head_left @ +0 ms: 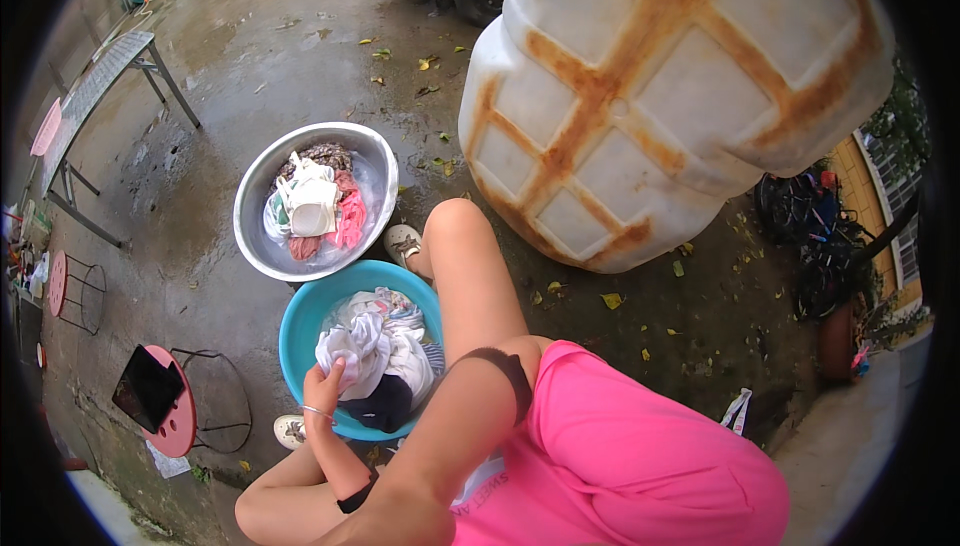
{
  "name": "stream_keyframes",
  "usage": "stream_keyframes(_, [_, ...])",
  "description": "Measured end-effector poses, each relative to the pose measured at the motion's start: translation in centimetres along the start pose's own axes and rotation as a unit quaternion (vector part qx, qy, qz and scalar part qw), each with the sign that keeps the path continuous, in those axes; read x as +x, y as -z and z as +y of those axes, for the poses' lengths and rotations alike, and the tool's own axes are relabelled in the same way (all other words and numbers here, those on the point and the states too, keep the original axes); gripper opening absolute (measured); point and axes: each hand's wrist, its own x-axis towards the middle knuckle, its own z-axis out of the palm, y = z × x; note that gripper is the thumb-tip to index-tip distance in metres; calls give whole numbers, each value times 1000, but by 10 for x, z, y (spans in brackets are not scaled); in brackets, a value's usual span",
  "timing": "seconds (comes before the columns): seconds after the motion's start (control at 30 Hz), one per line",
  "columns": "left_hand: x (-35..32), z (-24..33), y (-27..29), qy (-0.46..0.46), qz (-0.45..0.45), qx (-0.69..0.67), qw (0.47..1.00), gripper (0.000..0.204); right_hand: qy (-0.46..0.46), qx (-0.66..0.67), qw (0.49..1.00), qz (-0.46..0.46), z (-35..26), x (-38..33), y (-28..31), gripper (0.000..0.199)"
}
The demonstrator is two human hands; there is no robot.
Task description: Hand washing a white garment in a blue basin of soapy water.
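Note:
My left hand [325, 386], with a thin bracelet on the wrist, reaches into a turquoise plastic basin [290, 346]. Its fingers are closed round a bunched white cloth [355, 346], lifted a little above the other laundry. Around that cloth lie more white garments [408, 366], a dark navy garment [380, 408] and patterned pieces. Touching the basin on its far side stands a wide metal basin [250, 231], where white, pink and brown patterned clothes [315, 201] sit in water. My right hand does not show. A bare limb with a dark band crosses the lower middle.
A large white tank [620, 116] with rusty bars stands at the right. A pink stool [175, 416] carries a black tablet [148, 388] at the left, with another stool [58, 281] beyond. A metal bench [100, 86] stands farther off on wet concrete. Bicycles [815, 236] are at the right.

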Motion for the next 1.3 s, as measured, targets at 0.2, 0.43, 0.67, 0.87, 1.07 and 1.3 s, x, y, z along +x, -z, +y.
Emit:
stream_keyframes(0.2, [-1,0,0,2,-16,8,1000,31,-13,47,998,41,1,-15,-3,93])
stream_keyframes(0.43, [0,6,-6,6,-3,-27,1000,31,22,33,999,-7,17,-22,13,93])
stream_keyframes(0.67, [5,-4,2,-17,55,-92,994,34,28,89,996,-3,31,-17,21,98])
stream_keyframes(0.87, [-1,1,1,3,76,-140,987,33,-1,125,989,78,4,-13,11,89])
stream_keyframes(1.07, [-19,-9,13,-73,124,-299,943,36,-165,-31,978,123,-4,-103,108,48])
stream_keyframes(1.3, [-34,32,5,-92,10,-574,813,42,-296,-308,695,578,19,-268,190,27])
